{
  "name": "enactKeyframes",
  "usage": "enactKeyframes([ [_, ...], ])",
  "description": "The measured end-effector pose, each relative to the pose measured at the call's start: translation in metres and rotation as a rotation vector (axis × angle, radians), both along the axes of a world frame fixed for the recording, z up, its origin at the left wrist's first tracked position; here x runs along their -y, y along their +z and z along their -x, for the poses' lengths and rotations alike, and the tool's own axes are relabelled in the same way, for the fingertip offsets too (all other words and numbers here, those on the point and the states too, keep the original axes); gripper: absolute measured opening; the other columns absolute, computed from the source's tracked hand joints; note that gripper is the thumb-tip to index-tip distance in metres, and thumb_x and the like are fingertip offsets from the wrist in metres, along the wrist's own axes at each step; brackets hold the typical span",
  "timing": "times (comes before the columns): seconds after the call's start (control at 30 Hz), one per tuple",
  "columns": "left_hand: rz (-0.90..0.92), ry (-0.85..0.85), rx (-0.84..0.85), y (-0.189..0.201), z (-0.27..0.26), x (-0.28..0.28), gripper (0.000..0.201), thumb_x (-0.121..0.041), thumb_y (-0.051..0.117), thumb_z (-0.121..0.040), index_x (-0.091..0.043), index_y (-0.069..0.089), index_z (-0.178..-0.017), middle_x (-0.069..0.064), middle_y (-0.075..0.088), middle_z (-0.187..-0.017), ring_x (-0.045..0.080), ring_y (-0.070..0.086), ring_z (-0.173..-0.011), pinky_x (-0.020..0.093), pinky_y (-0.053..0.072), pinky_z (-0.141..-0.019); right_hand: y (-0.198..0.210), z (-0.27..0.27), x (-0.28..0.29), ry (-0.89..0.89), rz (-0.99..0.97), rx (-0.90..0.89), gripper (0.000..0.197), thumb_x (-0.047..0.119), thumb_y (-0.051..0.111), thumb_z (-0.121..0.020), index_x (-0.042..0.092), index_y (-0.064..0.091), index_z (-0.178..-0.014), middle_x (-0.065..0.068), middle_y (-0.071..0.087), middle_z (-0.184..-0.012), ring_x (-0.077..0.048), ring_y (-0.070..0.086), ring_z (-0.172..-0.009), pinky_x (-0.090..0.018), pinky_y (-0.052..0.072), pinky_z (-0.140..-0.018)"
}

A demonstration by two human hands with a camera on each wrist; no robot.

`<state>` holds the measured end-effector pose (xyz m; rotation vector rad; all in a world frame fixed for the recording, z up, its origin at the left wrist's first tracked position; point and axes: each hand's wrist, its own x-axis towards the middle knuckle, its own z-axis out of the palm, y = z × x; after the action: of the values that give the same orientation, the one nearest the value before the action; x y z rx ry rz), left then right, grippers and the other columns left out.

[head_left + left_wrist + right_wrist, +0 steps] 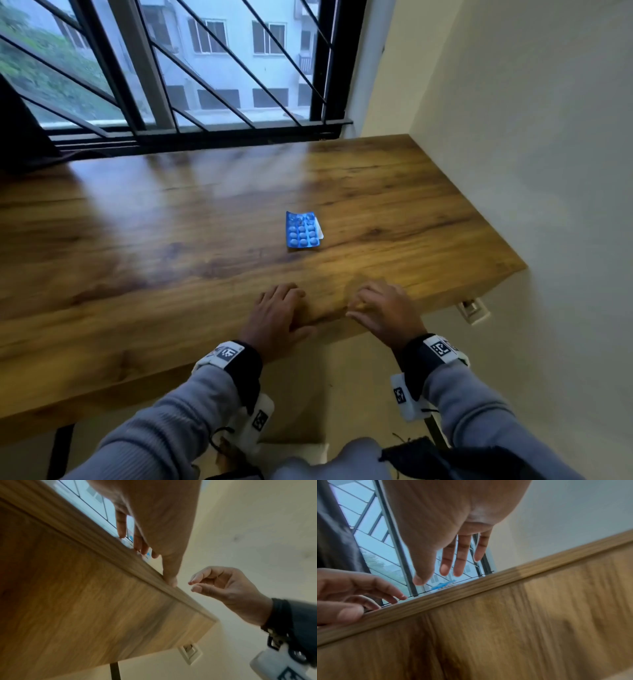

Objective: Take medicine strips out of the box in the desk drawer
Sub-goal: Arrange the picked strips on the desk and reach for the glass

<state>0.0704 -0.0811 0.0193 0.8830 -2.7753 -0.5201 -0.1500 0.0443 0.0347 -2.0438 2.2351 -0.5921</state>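
Observation:
A blue medicine strip (303,229) lies flat on the wooden desk (154,240), a white strip edge showing under its right side. It also shows over the desk edge in the right wrist view (442,585). My left hand (277,310) rests on the desk's front edge, fingers spread flat and thumb against the rim (169,578). My right hand (380,306) hovers just right of it with relaxed fingers (453,561), holding nothing. Both hands are well short of the strip. No box or open drawer is in view.
A barred window (205,85) runs along the desk's far side. A cream wall (531,154) bounds the right end, with a wall socket (474,310) below the desk corner. A dark object (20,137) stands at the far left.

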Motion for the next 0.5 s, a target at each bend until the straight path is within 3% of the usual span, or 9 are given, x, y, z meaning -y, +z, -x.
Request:
enactKeyframes([
  [0.07, -0.082, 0.023, -0.025, 0.009, -0.008, 0.019, 0.073, -0.068, 0.046, -0.073, -0.017, 0.053, -0.125, 0.004, 0.054, -0.131, 0.025, 0.05, -0.119, 0.036, 0.039, -0.098, 0.008, -0.014, 0.026, 0.038, -0.001, 0.05, 0.022, 0.045, 0.058, -0.082, 0.027, 0.066, -0.093, 0.009, 0.063, -0.102, -0.01, 0.057, -0.096, -0.032, 0.043, -0.08],
  [0.17, -0.121, 0.013, 0.001, 0.016, -0.021, 0.05, 0.061, -0.057, 0.055, -0.081, -0.017, 0.051, -0.126, 0.003, 0.054, -0.131, 0.024, 0.051, -0.118, 0.034, 0.038, -0.097, 0.009, -0.029, 0.075, -0.016, -0.004, 0.141, 0.033, 0.045, 0.06, -0.081, 0.026, 0.064, -0.108, 0.004, 0.06, -0.116, -0.015, 0.057, -0.106, -0.035, 0.048, -0.088],
  [0.33, -0.135, -0.004, 0.116, 0.022, -0.055, 0.101, 0.053, -0.045, 0.054, -0.085, -0.017, 0.049, -0.131, 0.003, 0.049, -0.138, 0.022, 0.046, -0.125, 0.032, 0.035, -0.101, 0.006, -0.031, 0.158, -0.268, -0.149, 0.334, 0.064, 0.036, 0.071, -0.081, 0.023, 0.047, -0.139, -0.016, 0.035, -0.15, -0.029, 0.034, -0.139, -0.033, 0.027, -0.111],
  [0.4, -0.153, -0.008, 0.079, 0.022, -0.07, 0.117, 0.046, -0.036, 0.058, -0.089, -0.016, 0.05, -0.13, 0.003, 0.049, -0.137, 0.02, 0.046, -0.123, 0.031, 0.037, -0.101, 0.003, -0.028, 0.179, -0.292, -0.239, 0.325, 0.071, 0.036, 0.073, -0.08, 0.026, 0.043, -0.142, -0.016, 0.026, -0.156, -0.029, 0.03, -0.142, -0.034, 0.025, -0.113],
  [0.5, -0.18, 0.0, 0.023, 0.024, -0.093, 0.134, 0.043, -0.032, 0.061, -0.089, -0.016, 0.051, -0.128, 0.003, 0.051, -0.134, 0.019, 0.048, -0.12, 0.029, 0.04, -0.099, -0.001, -0.04, 0.202, -0.256, -0.314, 0.213, 0.065, 0.038, 0.073, -0.079, 0.032, 0.048, -0.138, -0.007, 0.025, -0.158, -0.026, 0.035, -0.139, -0.032, 0.029, -0.112],
])
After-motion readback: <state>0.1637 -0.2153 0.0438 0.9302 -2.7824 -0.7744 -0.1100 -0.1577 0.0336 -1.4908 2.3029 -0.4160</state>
